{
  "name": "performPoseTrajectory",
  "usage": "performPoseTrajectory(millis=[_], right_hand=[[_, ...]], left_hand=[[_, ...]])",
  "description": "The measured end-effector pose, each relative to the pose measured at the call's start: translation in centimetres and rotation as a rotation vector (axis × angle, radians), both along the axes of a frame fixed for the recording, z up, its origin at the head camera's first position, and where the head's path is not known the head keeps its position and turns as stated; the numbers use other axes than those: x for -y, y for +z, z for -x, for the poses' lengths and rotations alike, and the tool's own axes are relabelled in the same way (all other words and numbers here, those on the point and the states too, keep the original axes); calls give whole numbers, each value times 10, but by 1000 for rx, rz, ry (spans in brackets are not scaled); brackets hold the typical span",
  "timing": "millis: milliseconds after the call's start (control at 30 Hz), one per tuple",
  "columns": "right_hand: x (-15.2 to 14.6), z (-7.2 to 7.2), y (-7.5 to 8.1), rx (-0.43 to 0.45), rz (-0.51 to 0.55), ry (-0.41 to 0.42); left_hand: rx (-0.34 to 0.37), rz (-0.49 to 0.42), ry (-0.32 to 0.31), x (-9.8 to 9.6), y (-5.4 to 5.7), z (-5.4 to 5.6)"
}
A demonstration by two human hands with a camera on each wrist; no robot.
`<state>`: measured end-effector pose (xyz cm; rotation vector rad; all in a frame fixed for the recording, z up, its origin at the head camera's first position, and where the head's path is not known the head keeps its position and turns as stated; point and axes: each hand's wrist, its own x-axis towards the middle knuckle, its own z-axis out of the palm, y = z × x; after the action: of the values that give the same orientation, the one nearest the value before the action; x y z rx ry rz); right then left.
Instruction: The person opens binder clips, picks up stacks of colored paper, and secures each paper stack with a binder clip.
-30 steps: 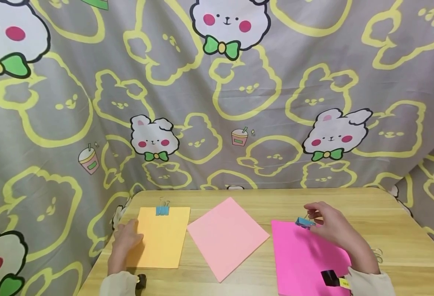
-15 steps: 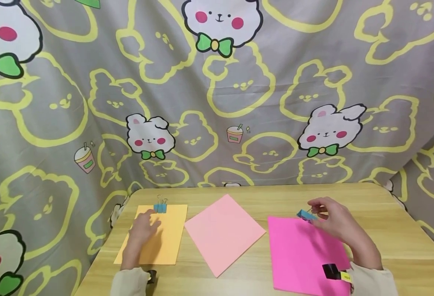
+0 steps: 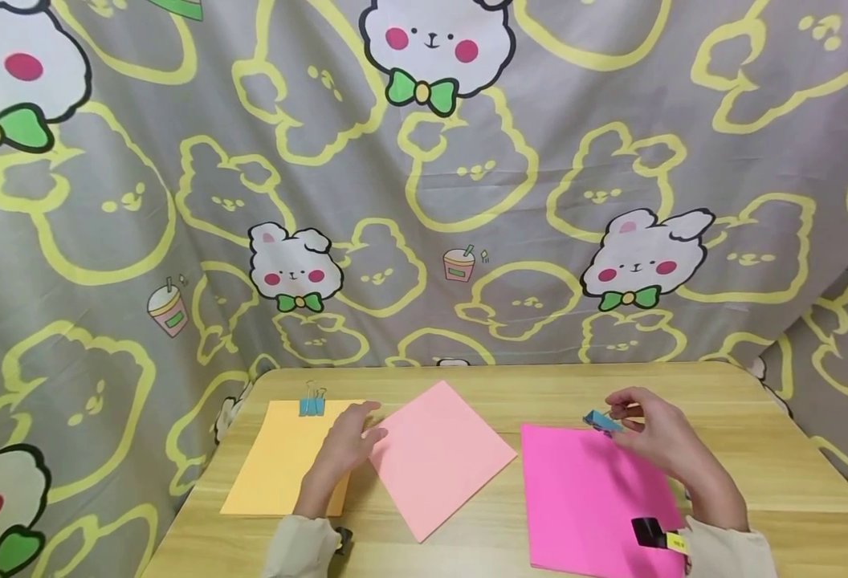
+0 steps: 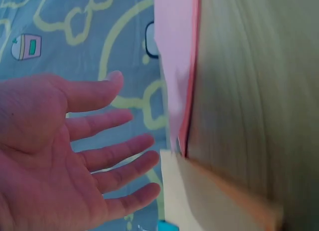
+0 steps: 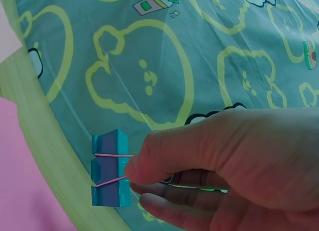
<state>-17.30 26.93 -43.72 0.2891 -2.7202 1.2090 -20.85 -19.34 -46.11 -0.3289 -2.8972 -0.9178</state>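
My right hand (image 3: 651,425) pinches a blue binder clip (image 5: 110,168) by its wire handles, above the far edge of a bright pink paper stack (image 3: 590,498). The left hand (image 3: 344,445) hovers over the right side of a yellow-orange paper stack (image 3: 272,461), its fingers spread and holding nothing in the left wrist view. Another blue binder clip (image 3: 311,407) sits on that stack's far edge with its wire handles up. Between the two stacks lies a light pink paper stack (image 3: 442,461), turned cornerwise, close to the left fingertips.
All the stacks lie on a light wooden table (image 3: 482,554). A grey curtain (image 3: 525,193) with cartoon rabbits hangs directly behind the table's far edge and along the left side.
My left hand has moved right, from the yellow-orange stack's left edge across it toward the light pink stack. The right hand still holds its binder clip and has shifted slightly.
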Motion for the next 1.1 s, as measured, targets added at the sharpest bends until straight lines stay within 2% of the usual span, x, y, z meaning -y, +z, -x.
performPoseTrajectory(millis=[167, 333, 467, 667, 900, 1100], right_hand=[[-1, 1, -3, 1, -16, -11], [-2, 1, -4, 11, -12, -18], [-2, 2, -5, 2, -10, -18], [-1, 3, -7, -1, -13, -15], [3, 5, -8, 6, -29, -8], [4, 7, -9, 2, -49, -7]], left_hand=[[2, 52, -20, -14, -8, 9], [65, 104, -27, -29, -15, 20], [106, 159, 19, -40, -15, 26], [99, 254, 74, -49, -16, 29], [142, 239, 135, -47, -18, 30], [162, 186, 148, -45, -19, 29]])
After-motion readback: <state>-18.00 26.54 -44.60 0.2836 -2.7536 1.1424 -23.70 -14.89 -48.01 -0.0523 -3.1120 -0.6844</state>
